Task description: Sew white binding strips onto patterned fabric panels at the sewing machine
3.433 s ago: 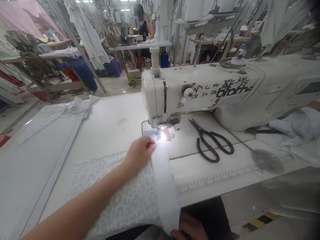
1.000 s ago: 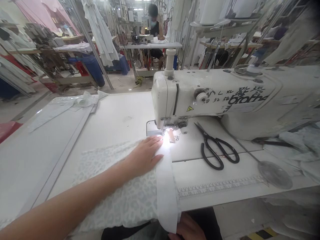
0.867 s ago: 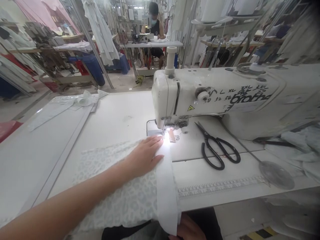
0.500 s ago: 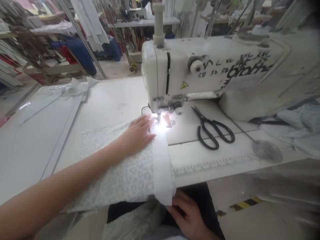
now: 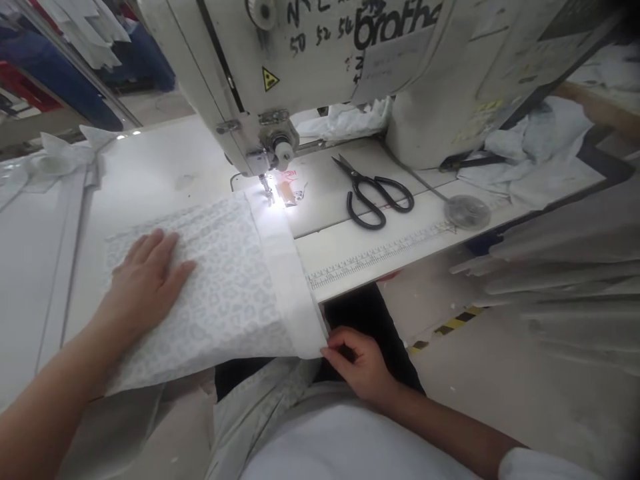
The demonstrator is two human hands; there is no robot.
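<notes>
A pale fabric panel with a grey leopard print (image 5: 225, 280) lies on the sewing table, its lower part hanging over the front edge. Along its right side runs a plain white fabric strip (image 5: 287, 280), whose far end sits under the lit presser foot (image 5: 269, 193) of the sewing machine (image 5: 320, 73). My left hand (image 5: 147, 283) rests flat on the printed fabric, fingers spread, well left of the needle. With thumb and fingers, my right hand (image 5: 357, 363) pinches the strip's near corner at the table's front edge.
Black-handled scissors (image 5: 375, 193) lie right of the needle. A ruler tape (image 5: 375, 257) runs along the table's front edge, near a round clear disc (image 5: 467, 212). Crumpled pale fabric (image 5: 535, 147) is piled at the right. White pieces (image 5: 55, 163) lie at the far left.
My left hand has moved from beside the presser foot back and left across the printed fabric. My right hand still pinches the strip's near end. The camera view has tilted down.
</notes>
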